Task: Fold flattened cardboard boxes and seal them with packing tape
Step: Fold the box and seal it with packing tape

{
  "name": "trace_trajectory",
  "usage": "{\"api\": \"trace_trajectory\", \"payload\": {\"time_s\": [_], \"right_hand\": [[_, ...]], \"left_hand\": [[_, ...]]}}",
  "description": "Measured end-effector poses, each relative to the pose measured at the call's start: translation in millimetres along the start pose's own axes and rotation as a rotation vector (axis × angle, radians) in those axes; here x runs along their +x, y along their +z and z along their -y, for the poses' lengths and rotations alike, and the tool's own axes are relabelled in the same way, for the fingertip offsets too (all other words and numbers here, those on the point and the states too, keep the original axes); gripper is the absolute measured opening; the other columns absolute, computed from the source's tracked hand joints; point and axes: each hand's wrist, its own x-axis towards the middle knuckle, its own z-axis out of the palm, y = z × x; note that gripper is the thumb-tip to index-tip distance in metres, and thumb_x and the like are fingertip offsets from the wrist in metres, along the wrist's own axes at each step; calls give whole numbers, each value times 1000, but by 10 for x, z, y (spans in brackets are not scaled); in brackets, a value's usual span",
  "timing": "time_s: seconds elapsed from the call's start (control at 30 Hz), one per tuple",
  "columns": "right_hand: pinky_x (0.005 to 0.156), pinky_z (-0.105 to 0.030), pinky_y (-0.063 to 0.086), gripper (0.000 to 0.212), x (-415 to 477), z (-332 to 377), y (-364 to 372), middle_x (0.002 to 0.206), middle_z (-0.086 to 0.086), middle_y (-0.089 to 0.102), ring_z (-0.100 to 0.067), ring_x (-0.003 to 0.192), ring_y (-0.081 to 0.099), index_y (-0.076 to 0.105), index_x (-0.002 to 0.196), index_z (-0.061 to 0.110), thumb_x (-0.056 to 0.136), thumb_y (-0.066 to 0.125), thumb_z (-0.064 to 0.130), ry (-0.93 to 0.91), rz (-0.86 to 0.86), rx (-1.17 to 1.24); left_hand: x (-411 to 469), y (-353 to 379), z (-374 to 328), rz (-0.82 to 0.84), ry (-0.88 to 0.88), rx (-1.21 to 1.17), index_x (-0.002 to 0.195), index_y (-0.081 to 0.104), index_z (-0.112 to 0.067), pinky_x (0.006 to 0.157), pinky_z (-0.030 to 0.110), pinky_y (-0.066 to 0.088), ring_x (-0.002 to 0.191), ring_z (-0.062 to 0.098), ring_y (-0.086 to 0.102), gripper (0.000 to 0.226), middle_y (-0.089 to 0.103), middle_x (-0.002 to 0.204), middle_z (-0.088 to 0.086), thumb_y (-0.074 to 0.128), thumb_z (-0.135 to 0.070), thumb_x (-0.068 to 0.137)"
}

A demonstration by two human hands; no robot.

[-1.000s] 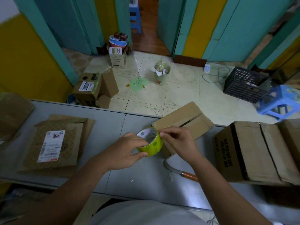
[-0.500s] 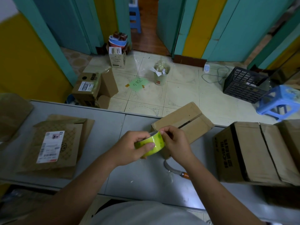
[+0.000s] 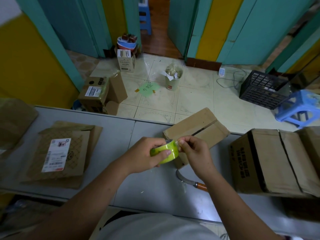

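Single head view, looking forward-down, close over hands at table edge.

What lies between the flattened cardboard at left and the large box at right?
Head view: small box, knife, tape roll held by left hand and right hand.

1 tape roll, 1 knife, 2 hands, 2 stools.

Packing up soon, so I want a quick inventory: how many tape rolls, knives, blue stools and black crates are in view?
tape roll: 1
knife: 1
blue stool: 2
black crate: 1
Total: 5
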Motion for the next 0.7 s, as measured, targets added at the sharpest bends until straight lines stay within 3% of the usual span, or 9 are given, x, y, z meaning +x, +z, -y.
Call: {"api": "trace_trajectory", "payload": {"time_s": [0.1,0.3,0.47,0.6,0.7], "right_hand": [[73,-26,56,15,5,3,-51,82,-16,72,-13,74,67,74,95,5,102,61,5,21,-11,60],[85,-38,59,7,38,57,-101,98,-23,71,-23,88,68,73,101,3,95,72,6,49,50,179],[80,-39,60,5,31,30,-102,85,-16,74,-24,80,69,75,93,6,90,77,3,38,76,67],[78,-34,62,3,30,106,-184,87,-21,73,-34,81,72,74,95,0,92,74,1,37,89,59],[82,-35,62,4,1,208,-229,87,-18,75,-37,85,72,74,96,1,92,73,3,38,143,74]], "left_hand": [[6,-23,-44,-3,5,-2,83,68,-47,66,36,66,85,12,72,28,67,84,-20,68,-28,103],[23,-77,-113,-7,1,-36,84,70,-49,64,29,63,82,14,74,31,69,84,-16,67,-25,104],[-7,-65,-46,-12,-51,-32,90,72,-28,62,30,62,77,21,76,14,71,83,-4,69,-27,103],[20,-100,94,-34,-113,147,92,69,-19,66,48,65,70,14,77,19,72,82,0,69,-36,102],[32,-177,183,-80,-146,384,85,64,-23,67,45,64,61,9,73,32,72,70,-2,65,-52,99]]}}
